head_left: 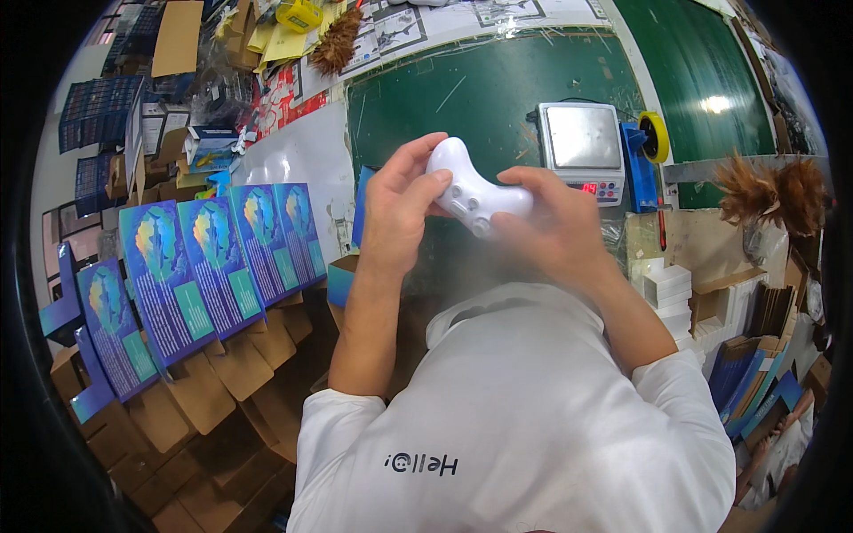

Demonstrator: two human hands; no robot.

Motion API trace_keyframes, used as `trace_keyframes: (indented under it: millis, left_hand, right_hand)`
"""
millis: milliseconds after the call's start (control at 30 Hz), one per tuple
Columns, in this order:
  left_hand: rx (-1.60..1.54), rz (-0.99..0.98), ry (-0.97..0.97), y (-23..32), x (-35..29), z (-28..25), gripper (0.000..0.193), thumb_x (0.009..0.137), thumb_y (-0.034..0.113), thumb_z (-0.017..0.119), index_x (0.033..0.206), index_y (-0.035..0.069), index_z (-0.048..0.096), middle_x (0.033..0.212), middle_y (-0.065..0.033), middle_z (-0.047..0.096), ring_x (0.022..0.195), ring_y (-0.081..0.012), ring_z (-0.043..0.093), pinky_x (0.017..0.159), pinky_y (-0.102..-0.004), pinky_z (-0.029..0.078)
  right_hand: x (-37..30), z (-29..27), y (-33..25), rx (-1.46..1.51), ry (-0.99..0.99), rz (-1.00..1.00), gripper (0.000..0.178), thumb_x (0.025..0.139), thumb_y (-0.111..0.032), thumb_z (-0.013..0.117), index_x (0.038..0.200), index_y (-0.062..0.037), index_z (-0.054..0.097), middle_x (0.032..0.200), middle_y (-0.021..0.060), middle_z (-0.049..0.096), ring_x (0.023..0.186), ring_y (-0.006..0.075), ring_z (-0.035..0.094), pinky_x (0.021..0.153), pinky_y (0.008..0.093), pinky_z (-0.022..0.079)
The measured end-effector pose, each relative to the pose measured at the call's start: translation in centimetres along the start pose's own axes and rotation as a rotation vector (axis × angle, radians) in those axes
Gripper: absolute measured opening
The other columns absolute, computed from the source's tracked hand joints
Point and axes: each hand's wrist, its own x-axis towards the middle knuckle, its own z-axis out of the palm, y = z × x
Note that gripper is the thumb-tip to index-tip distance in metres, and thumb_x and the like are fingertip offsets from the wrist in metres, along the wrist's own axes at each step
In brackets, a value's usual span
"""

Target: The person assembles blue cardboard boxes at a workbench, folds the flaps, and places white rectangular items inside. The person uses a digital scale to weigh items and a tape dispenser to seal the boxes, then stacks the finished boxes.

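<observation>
A white game controller [477, 191] is held up over the green work surface, its buttons and sticks facing me. My left hand [402, 200] grips its left end, the thumb lying on the top face and the fingers behind it. Around the right end closes my right hand [558, 218], with the thumb on the near edge and a finger curled at the far side. Part of the right grip is hidden by that hand. Just beyond my right hand sits a digital scale [581, 138] with a bare metal pan and a lit red display.
Several blue printed open boxes [211, 258] stand in a row at the left. A tape dispenser [641, 151] with a yellow roll is beside the scale. White small boxes [668, 289] are stacked at the right. Brown feathery tufts [775, 191] lie at the far right.
</observation>
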Motion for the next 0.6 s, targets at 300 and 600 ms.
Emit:
trace_keyframes:
  millis: [300, 600]
  left_hand:
    - [-0.041, 0.005, -0.013, -0.5, 0.1, 0.6, 0.05, 0.102, 0.011, 0.067, 0.15, -0.004, 0.061, 0.132, -0.0138, 0.072, 0.11, -0.0183, 0.073, 0.086, -0.0338, 0.066]
    - [0.037, 0.023, 0.119, -1.0, 0.9, 0.9, 0.048, 0.099, 0.009, 0.068, 0.146, -0.004, 0.066, 0.126, -0.0136, 0.073, 0.107, -0.0182, 0.071, 0.091, -0.0328, 0.059]
  right_hand:
    - [-0.1, 0.0, 0.2, -0.16, 0.045, -0.225, 0.047, 0.092, -0.017, 0.087, 0.134, -0.0011, 0.071, 0.103, 0.0186, 0.08, 0.082, 0.0257, 0.081, 0.073, 0.0349, 0.066]
    - [0.2, 0.6, 1.9, -0.106, 0.01, -0.204, 0.048, 0.095, -0.016, 0.087, 0.138, -0.0036, 0.072, 0.098, 0.0159, 0.079, 0.074, 0.021, 0.076, 0.069, 0.0338, 0.061]
